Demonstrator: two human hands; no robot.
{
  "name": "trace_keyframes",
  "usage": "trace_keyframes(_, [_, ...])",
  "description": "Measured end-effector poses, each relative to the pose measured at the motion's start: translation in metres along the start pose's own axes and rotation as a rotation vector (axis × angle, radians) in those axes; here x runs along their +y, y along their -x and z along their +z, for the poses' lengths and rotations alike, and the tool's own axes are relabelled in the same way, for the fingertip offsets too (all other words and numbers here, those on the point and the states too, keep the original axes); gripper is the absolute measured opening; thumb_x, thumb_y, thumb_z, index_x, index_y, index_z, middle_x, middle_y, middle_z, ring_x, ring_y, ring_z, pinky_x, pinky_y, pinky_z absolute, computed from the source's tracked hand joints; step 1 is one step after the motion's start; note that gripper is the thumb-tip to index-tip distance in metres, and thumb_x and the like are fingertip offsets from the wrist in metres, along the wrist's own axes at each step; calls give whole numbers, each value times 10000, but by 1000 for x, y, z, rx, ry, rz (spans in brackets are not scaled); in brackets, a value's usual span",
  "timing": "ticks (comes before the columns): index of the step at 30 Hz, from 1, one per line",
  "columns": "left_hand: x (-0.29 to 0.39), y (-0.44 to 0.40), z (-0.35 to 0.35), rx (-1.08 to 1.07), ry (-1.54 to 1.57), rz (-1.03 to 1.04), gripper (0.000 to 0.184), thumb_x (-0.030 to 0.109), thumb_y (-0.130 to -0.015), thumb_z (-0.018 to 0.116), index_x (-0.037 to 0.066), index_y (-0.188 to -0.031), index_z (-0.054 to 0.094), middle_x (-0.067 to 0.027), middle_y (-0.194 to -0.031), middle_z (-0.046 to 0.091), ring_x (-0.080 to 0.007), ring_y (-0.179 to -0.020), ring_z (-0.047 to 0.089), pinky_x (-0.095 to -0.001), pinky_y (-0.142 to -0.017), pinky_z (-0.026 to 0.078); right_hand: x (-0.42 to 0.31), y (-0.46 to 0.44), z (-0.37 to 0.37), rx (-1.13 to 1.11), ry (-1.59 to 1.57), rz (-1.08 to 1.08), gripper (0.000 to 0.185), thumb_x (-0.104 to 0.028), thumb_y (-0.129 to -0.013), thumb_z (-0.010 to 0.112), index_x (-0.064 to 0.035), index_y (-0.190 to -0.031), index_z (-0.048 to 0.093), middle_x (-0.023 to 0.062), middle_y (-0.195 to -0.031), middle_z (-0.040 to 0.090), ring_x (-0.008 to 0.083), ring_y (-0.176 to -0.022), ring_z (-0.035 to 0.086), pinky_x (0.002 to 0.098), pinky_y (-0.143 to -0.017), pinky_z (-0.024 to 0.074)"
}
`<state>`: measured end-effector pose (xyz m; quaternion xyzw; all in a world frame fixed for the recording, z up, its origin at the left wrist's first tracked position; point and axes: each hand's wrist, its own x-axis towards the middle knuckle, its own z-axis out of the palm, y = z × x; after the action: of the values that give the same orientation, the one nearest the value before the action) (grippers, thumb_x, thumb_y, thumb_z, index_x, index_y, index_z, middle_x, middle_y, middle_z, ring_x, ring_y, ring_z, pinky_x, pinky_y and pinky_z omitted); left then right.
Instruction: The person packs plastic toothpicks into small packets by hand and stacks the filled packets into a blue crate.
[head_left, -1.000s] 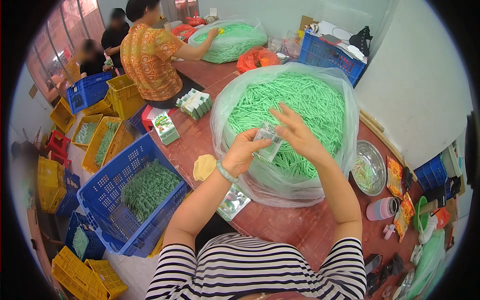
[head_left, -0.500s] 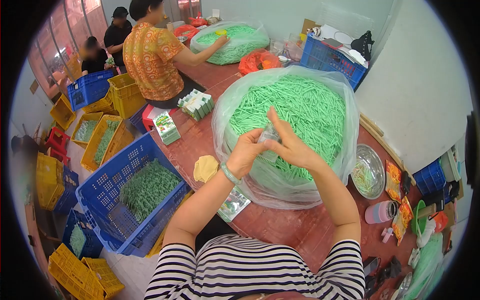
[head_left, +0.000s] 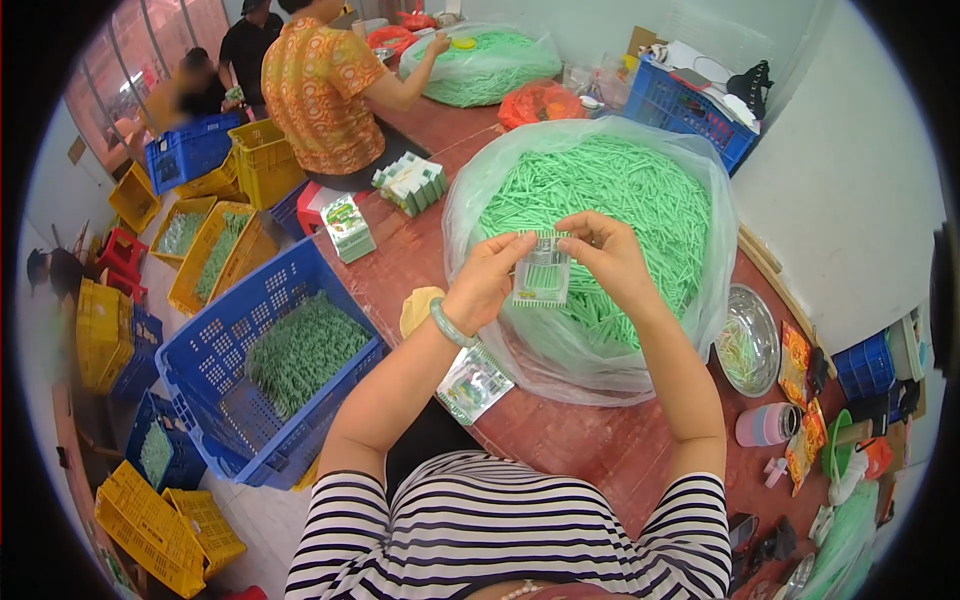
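A small clear packet (head_left: 542, 280) with green sticks inside hangs upright between my hands, over the near part of a large plastic bag (head_left: 470, 215) full of green sticks (head_left: 620, 190). My left hand (head_left: 487, 280) pinches its upper left corner. The upper right corner is pinched by my right hand (head_left: 610, 258). Flat packets (head_left: 474, 385) lie on the red table (head_left: 560, 440) below my left forearm, near a yellow cloth (head_left: 420, 310).
A blue crate (head_left: 270, 440) with filled packets stands left of the table. Packet stacks (head_left: 410, 184) lie at the back left, near a co-worker (head_left: 320, 100) in orange. On the right are a steel bowl (head_left: 765, 345) and a pink bottle (head_left: 768, 425).
My fingers have moved apart to the packet's two upper corners, and the packet now faces me with sticks showing inside. The view has shifted slightly.
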<state>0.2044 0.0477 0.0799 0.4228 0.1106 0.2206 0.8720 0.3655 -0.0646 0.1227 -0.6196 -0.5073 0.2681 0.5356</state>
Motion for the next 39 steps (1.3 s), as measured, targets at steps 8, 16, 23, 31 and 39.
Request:
trace_keyframes(8, [58, 64, -77, -74, -1167, 217, 333, 17, -789, 700, 10, -1112, 619, -43, -890, 677, -100, -865, 631, -285, -775, 498, -31, -6, 78, -267, 140, -106, 242, 27, -819, 661, -17, -1057, 656, 26, -779, 594, 91, -712, 569, 238, -657, 466])
trace_keyframes(16, [116, 248, -326, 706, -1922, -404, 152, 43, -841, 568, 36, -992, 558, -246, -908, 653, -432, -867, 641, -485, -746, 510, -21, -3, 33, -176, 396, -68, 276, 69, -875, 587, 11, -1142, 623, 53, -962, 605, 113, -857, 581, 236, -765, 463])
trace_keyframes(23, [7, 357, -485, 633, -1797, -1297, 313, 101, -805, 655, 7, -1103, 676, -220, -1097, 669, -368, -1021, 659, -412, -868, 554, -16, -22, -11, 99, 628, 174, 290, -107, -972, 535, -2, -1236, 591, 67, -1062, 612, 132, -954, 559, 259, -828, 433])
trace_keyframes(31, [-40, 407, -483, 823, -574, -1330, 538, 327, -779, 638, 32, -1228, 604, -160, -1197, 633, -301, -1103, 597, -455, -933, 485, 2, -26, -34, 118, 671, 264, 327, -157, -993, 506, -22, -1283, 570, 55, -1113, 597, 110, -985, 537, 256, -848, 414])
trace_keyframes(39, [-62, 447, -560, -234, -1306, -1332, 300, 300, -872, 561, 58, -1029, 644, -150, -996, 621, -289, -899, 600, -442, -769, 494, -1, -20, -9, -15, 680, 231, 284, 8, -912, 580, 4, -1194, 615, 95, -1145, 635, 159, -997, 608, 277, -876, 485])
